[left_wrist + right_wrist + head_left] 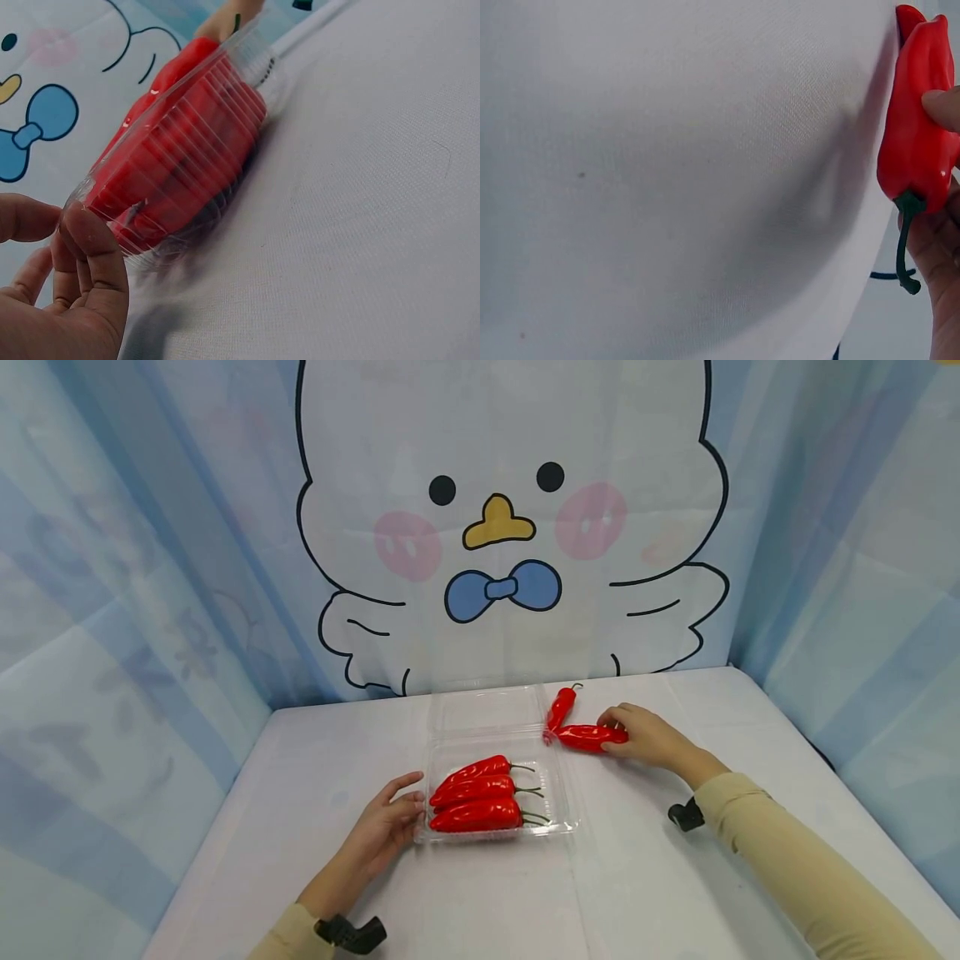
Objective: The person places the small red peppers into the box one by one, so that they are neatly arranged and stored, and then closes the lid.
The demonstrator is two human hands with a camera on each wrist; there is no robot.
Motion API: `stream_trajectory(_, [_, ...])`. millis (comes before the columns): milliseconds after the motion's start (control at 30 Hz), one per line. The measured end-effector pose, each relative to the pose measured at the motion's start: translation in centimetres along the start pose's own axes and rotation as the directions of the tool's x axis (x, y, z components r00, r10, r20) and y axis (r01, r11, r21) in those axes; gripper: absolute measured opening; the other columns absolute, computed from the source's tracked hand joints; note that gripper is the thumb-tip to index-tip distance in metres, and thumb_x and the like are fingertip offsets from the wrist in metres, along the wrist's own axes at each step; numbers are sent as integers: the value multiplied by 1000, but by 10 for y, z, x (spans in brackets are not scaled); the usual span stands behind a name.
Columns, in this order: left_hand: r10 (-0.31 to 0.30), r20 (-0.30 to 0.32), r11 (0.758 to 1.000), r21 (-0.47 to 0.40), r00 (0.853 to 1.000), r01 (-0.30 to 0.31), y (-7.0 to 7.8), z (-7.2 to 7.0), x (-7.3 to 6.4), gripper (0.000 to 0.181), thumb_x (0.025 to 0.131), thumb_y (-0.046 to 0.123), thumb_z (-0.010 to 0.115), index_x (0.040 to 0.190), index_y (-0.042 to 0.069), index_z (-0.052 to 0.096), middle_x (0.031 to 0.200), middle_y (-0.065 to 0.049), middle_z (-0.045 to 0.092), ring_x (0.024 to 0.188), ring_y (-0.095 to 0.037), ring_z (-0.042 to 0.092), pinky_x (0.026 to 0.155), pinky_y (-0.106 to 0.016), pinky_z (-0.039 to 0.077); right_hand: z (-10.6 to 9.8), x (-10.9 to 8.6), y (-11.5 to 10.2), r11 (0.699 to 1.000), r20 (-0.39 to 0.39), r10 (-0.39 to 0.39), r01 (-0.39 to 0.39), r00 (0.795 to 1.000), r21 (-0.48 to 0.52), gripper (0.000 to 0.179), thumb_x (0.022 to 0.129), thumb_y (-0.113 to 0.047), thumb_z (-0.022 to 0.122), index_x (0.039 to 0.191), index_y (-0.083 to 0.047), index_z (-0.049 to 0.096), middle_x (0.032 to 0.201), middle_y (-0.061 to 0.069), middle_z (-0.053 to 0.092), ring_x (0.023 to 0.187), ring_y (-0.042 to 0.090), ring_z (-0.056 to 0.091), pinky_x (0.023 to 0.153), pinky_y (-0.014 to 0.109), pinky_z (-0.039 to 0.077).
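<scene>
My left hand (384, 828) pinches the left rim of a clear plastic clamshell box (558, 832), thumb and fingertips meeting at its edge in the left wrist view. Three red chili peppers (478, 816) lie side by side in the box, stems towards the right. Behind them the transparent lid (486, 710) is folded back. To the right of the box, my right hand (647, 737) holds another red pepper (583, 737) by its stem end, thumb on its side. The green stem (904, 247) of this held pepper sticks out past the fingers in the right wrist view.
One more red pepper (561, 708) lies beside the lid, its lower end close to the held pepper's tip. White cloth covers the table (300, 793). A curtain (495, 643) with a cartoon bird stands along the back edge, with blue curtains at both sides.
</scene>
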State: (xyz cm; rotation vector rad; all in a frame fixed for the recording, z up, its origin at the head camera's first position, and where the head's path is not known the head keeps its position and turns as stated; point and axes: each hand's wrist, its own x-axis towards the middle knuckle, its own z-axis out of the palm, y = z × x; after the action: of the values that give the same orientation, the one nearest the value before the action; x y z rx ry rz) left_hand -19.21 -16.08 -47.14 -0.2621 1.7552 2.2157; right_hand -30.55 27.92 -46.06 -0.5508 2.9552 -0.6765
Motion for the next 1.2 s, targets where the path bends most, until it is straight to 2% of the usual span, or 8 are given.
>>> stream_trajectory(733, [4, 8, 1000, -11, 1000, -4, -3, -3, 2, 57, 98, 1, 56, 152, 8, 40, 104, 1, 61, 86, -13, 60, 71, -20, 53, -15, -5, -7, 1000, -65, 1, -1, 998, 3, 38, 91, -22, 77, 123, -5, 65, 111, 11, 66, 100, 26, 62, 91, 47, 58])
stream_trajectory(1200, [2, 0, 1000, -5, 1000, -2, -3, -3, 2, 57, 99, 3, 57, 152, 9, 40, 105, 0, 61, 88, -14, 60, 72, -20, 53, -20, -3, -14, 999, -92, -42, 44, 995, 30, 39, 89, -20, 79, 123, -6, 65, 111, 9, 66, 99, 25, 61, 88, 44, 59])
